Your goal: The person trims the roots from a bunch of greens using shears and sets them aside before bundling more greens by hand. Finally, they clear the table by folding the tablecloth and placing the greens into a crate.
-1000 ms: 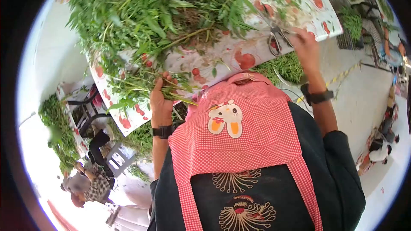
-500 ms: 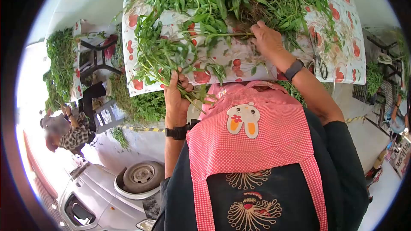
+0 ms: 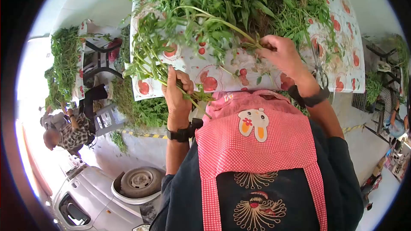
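My left hand (image 3: 178, 90) is closed round a bunch of leafy green stems (image 3: 150, 60) at the front left of the table; the stem ends stick out below it. Pinched between the fingers of my right hand (image 3: 280, 55) is the end of a long green stalk (image 3: 233, 26), whose leafy part reaches up and left over the cloth. Behind both hands lies a large heap of leafy plants (image 3: 231, 0) with some brown roots, on a white tablecloth (image 3: 269, 78) printed with red fruit.
Scissors (image 3: 321, 75) lie at the table's right front. More greens (image 3: 143, 109) are on the floor below the table's left side. A person in a checked shirt (image 3: 75, 134) is at another table at far left. A silver vehicle (image 3: 102, 192) stands lower left; people are at far right.
My right hand has moved right and slightly down, and the stalk it holds now arches above the cloth. My left hand keeps its bunch in nearly the same place.
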The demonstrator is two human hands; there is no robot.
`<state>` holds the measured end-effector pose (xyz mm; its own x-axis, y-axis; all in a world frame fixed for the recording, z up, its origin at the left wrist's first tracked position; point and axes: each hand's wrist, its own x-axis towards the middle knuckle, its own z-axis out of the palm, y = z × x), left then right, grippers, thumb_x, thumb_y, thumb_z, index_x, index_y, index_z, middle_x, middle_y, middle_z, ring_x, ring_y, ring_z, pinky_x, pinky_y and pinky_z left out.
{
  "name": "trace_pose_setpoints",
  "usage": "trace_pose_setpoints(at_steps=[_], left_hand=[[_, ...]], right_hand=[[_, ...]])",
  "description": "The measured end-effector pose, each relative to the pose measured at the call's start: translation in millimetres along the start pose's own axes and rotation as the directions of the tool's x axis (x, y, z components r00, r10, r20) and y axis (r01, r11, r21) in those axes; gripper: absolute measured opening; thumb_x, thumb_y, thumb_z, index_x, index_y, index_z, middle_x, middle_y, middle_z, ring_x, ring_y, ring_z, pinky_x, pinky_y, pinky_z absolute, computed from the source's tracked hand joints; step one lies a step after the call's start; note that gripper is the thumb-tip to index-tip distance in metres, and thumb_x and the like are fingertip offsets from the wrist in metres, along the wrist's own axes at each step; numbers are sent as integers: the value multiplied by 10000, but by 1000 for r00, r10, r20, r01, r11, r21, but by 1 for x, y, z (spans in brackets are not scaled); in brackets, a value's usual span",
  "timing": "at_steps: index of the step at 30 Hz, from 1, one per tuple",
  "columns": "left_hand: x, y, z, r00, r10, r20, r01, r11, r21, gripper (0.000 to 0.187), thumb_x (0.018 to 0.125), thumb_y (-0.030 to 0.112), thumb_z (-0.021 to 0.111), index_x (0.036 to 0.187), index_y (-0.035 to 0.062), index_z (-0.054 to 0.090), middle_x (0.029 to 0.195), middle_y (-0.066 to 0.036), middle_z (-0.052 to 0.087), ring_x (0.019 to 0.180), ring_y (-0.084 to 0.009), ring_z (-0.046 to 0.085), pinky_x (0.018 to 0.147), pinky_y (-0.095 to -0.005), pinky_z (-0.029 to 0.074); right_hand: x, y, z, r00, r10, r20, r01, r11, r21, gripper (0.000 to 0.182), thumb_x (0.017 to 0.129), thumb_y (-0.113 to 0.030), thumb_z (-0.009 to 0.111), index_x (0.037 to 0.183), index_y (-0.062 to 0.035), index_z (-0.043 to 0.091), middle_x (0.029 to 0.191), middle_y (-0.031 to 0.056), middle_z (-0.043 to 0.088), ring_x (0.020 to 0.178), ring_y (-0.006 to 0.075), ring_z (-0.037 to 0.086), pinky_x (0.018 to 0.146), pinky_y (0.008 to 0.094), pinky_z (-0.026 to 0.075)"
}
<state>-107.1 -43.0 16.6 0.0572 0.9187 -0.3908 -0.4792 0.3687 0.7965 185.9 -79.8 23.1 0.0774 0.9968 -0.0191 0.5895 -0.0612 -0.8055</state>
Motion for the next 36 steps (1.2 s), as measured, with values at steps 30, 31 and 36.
trace_pose_setpoints(at_steps=[30, 31, 36], left_hand=[[32, -65, 29, 822, -449, 350, 465, 884, 43, 343, 943, 292, 486, 1165, 30, 497, 1169, -128, 573, 1048, -249, 560, 908, -397, 478], [32, -65, 30, 811, -468, 352, 483, 874, 50, 350, 942, 300, 485, 1165, 31, 497, 1172, -131, 570, 1046, -251, 562, 903, -400, 482], [32, -71, 26, 744, -516, 425, 536, 840, 80, 379, 948, 330, 460, 1172, 26, 492, 1163, -155, 569, 1017, -277, 584, 867, -410, 502]], right_hand=[[-26, 17, 53, 942, 221, 251, -316, 836, 449, 248, 870, -207, 611, 980, 12, 646, 711, 26, 625, 565, 73, 569, 497, 221, 459], [-22, 15, 59, 927, 230, 296, -355, 788, 502, 254, 869, -226, 610, 973, 1, 655, 705, 22, 624, 532, 70, 548, 472, 221, 448], [-13, 12, 79, 833, 191, 520, -474, 732, 490, 297, 857, -270, 618, 996, -12, 667, 714, 27, 635, 518, 80, 551, 454, 224, 451]])
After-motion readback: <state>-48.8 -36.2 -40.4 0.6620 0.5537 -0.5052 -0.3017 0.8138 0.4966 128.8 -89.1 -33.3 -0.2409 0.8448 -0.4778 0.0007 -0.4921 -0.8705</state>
